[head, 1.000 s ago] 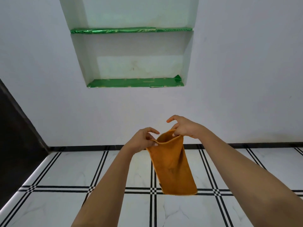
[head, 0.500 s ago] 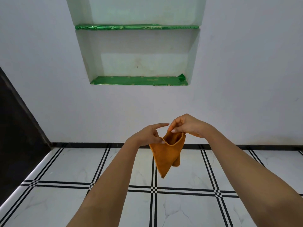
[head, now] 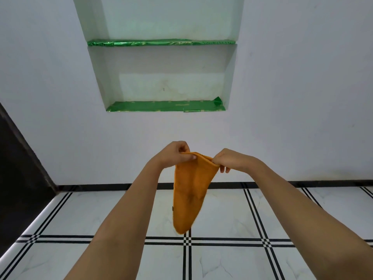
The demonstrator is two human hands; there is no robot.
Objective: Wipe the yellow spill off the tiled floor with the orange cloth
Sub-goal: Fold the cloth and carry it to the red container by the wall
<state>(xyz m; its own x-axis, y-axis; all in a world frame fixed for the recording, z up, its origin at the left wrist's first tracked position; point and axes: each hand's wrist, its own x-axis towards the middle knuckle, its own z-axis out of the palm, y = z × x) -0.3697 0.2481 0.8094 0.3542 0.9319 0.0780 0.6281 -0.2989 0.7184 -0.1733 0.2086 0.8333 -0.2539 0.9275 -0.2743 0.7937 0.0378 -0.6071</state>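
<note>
orange cloth (head: 189,190) hangs pinched between left hand (head: 175,155) and right hand (head: 228,161).

We see a plain orange cloth (head: 189,190), white marbled floor tiles (head: 226,217) crossed by triple black lines, a pale wall (head: 302,98), and shiny green shelf liners (head: 165,106).

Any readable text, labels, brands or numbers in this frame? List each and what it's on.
None readable.
Lower green shelf liner: faint gold marks, too small and blurred to read.
Orange cloth, pinched at its top edge by the left hand and right hand: small dark tag at its left edge, no legible print.
Wall, floor tiles: no text.
</note>
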